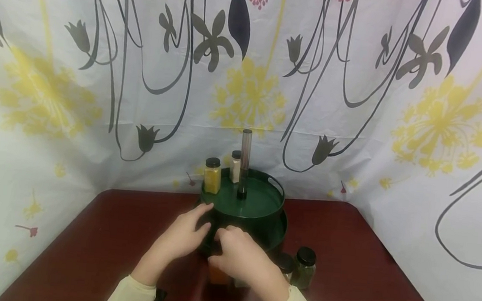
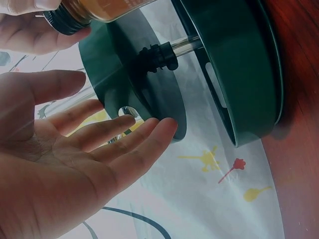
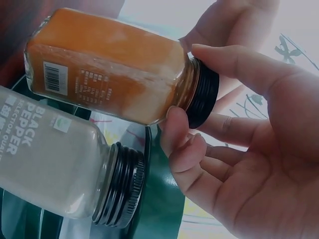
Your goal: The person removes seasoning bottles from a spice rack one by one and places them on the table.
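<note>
My right hand pinches the black lid of a glass spice jar filled with orange powder, between thumb and fingers. In the head view that jar is partly hidden beneath the hand. Close by in the right wrist view stands a black pepper jar of pale grey powder. My left hand is empty, fingers spread, at the front left of a two-tier green tray stand. In the left wrist view, its palm faces up beside the stand's upper tier.
On the upper tier sit a yellow spice jar and a whitish jar, around a clear post. A green herb jar and another black-lidded jar stand right of my right hand on the dark red table. A patterned curtain hangs behind.
</note>
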`<state>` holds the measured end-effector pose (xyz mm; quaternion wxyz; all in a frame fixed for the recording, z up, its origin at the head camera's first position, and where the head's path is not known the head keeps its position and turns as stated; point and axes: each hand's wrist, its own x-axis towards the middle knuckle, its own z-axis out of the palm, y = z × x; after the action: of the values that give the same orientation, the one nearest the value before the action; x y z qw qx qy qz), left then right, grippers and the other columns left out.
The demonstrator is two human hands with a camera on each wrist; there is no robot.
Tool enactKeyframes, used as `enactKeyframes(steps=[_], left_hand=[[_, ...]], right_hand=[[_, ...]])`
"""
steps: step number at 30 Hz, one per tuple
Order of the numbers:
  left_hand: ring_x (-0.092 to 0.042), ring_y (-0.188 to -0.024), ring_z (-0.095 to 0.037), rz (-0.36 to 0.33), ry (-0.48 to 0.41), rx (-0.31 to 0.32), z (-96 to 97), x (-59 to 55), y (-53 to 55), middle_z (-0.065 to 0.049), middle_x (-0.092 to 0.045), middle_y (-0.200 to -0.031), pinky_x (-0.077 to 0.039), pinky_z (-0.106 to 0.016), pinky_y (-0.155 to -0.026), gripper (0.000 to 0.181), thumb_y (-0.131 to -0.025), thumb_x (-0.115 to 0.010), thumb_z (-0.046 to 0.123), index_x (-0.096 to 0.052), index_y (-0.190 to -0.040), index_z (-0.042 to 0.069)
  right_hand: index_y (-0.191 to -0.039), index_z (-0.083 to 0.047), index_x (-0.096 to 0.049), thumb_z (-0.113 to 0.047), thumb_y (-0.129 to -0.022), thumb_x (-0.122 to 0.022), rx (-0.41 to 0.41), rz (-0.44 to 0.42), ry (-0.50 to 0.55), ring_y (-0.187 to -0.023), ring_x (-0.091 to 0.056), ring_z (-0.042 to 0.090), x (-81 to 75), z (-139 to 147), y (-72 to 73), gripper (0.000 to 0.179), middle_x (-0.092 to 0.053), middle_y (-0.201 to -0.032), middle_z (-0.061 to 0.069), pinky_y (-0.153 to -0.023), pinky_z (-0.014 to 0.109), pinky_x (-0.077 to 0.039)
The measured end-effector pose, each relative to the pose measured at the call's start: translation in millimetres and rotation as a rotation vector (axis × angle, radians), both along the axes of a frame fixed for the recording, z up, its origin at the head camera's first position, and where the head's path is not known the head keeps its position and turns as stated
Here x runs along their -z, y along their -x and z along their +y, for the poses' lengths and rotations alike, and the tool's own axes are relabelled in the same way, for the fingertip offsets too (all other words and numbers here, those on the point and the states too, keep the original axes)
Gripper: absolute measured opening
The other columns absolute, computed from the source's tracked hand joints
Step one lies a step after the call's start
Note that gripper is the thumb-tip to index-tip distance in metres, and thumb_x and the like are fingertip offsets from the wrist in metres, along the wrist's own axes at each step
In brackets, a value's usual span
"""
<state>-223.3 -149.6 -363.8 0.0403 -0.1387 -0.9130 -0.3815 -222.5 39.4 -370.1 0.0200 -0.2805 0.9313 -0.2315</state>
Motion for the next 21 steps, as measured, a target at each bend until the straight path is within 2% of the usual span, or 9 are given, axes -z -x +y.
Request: enactKeyframes(steps=[4, 7, 12, 21], left_hand=[[-0.039, -0.157, -0.043, 0.006, 0.000, 0.004, -0.5, -2.2, 0.9, -0.022, -0.038, -0.170, -0.038, -0.065, -0.123, 0.055, -0.109, -0.059, 0.017, -0.046, -0.162, 0.012], [-0.040, -0.157, -0.042, 0.012, 0.002, 0.009, -1.1, -3.0, 0.9, -0.022, -0.039, -0.170, -0.039, -0.065, -0.122, 0.055, -0.109, -0.060, 0.017, -0.047, -0.162, 0.012], [-0.039, -0.157, -0.042, 0.004, -0.002, 0.013, -1.8, -2.5, -0.2, -0.020, -0.040, -0.170, -0.038, -0.065, -0.123, 0.055, -0.109, -0.060, 0.017, -0.046, -0.162, 0.012], [-0.039, -0.157, -0.041, -0.010, -0.015, 0.009, -1.2, 0.8, 0.8, -0.019, -0.040, -0.170, -0.038, -0.064, -0.124, 0.056, -0.108, -0.060, 0.018, -0.046, -0.162, 0.012]], right_hand=[[-0.113, -0.005, -0.076, -0.022, -0.088, -0.087, -0.012, -0.022, -0.029, -0.092, -0.068, 0.015, -20.3, -1.8, -14.4, 0.032, -0.075, -0.105, 0.005, -0.080, 0.034, -0.063], [-0.112, -0.005, -0.077, -0.022, -0.087, -0.088, -0.016, -0.037, -0.043, -0.091, -0.068, 0.014, -25.4, -3.0, -17.5, 0.032, -0.076, -0.104, 0.005, -0.079, 0.033, -0.062], [-0.111, -0.005, -0.077, -0.022, -0.085, -0.089, -0.012, -0.054, -0.052, -0.090, -0.067, 0.012, -27.0, -4.3, -20.4, 0.033, -0.076, -0.104, 0.004, -0.078, 0.031, -0.061], [-0.110, -0.006, -0.077, -0.023, -0.086, -0.088, -0.009, -0.056, -0.085, -0.086, -0.065, 0.011, -20.3, -5.8, -17.3, 0.031, -0.074, -0.100, 0.002, -0.075, 0.031, -0.061]])
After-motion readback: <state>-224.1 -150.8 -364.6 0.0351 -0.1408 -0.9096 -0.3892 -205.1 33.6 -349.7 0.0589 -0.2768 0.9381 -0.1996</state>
